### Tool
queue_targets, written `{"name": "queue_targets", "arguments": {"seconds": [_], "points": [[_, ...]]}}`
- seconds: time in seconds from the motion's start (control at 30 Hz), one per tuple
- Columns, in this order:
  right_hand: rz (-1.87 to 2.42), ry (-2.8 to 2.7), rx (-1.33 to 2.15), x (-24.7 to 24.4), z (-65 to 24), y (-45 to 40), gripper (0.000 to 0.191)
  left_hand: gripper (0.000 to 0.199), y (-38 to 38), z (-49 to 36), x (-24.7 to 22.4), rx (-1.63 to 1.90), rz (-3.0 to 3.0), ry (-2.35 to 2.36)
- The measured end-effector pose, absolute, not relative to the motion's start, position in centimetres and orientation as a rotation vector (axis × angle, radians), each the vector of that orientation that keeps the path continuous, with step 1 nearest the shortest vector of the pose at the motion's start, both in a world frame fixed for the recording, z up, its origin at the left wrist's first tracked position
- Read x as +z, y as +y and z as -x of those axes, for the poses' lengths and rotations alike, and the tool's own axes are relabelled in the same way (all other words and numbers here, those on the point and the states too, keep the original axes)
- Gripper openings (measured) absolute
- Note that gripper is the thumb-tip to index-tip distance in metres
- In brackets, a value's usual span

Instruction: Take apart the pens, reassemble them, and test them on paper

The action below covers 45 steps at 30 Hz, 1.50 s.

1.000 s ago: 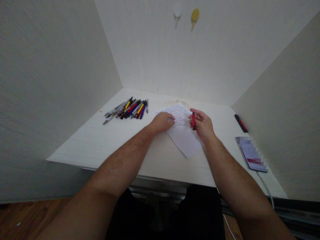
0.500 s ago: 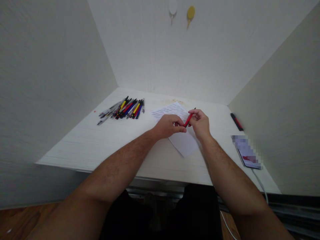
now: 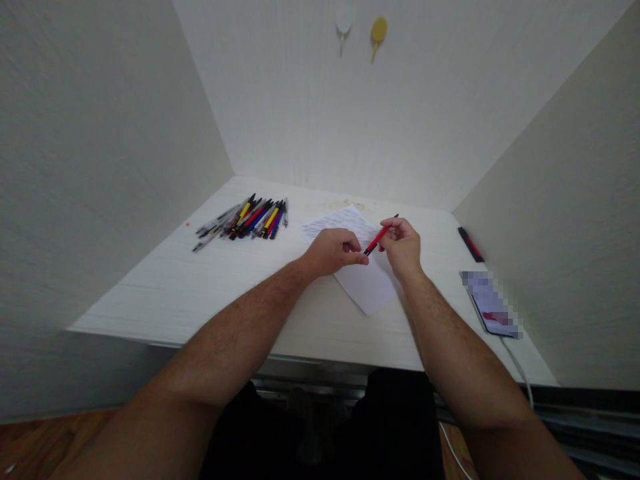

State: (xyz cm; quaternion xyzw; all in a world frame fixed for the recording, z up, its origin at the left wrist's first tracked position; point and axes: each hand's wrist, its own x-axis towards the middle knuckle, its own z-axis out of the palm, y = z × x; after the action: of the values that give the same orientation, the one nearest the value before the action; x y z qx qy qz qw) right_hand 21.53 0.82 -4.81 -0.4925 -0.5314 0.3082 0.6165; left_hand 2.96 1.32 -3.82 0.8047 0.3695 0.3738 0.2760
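A red pen (image 3: pixel 377 239) with black ends is held slantwise between my two hands, above a sheet of paper (image 3: pixel 367 287). My left hand (image 3: pixel 334 252) pinches its lower black end between thumb and fingers. Farther up the red barrel, the fingers of my right hand (image 3: pixel 401 245) are closed around it, and the dark tip sticks out beyond them. Rows of handwriting cover the far part of the paper; the near part is blank. Both hands hide some of the sheet.
A pile of pens (image 3: pixel 255 217) in several colours lies at the left on the white desk (image 3: pixel 220 300). At the right are a black-and-red object (image 3: pixel 471 245) and a phone (image 3: pixel 490 303) with a white cable (image 3: pixel 520 367). White walls enclose the desk.
The pen has tilted a little flatter, and its upper end has shifted slightly right with my right hand. My left hand has moved slightly left along with the pen's lower end.
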Motion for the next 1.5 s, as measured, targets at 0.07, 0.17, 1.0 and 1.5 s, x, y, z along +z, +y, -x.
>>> {"name": "queue_targets", "arguments": {"seconds": [0.07,0.17,1.0,1.5], "points": [[1.132,-1.239,0.712,-4.8,-21.3,0.7,0.027,0.029,1.3,-3.0,-3.9,1.024,-2.154,1.0],[1.128,-1.256,0.7,-4.7,-21.1,0.6,0.026,0.03,1.3,-3.0,-3.9,1.022,-2.171,1.004],[1.397,-1.414,0.89,-7.2,-19.4,0.0,0.025,0.034,6.4,0.6,-7.7,0.657,-2.351,1.547],[1.502,-1.555,0.711,-7.5,-19.5,0.2,0.029,0.035,5.7,0.3,-6.7,0.494,-2.414,1.637]]}}
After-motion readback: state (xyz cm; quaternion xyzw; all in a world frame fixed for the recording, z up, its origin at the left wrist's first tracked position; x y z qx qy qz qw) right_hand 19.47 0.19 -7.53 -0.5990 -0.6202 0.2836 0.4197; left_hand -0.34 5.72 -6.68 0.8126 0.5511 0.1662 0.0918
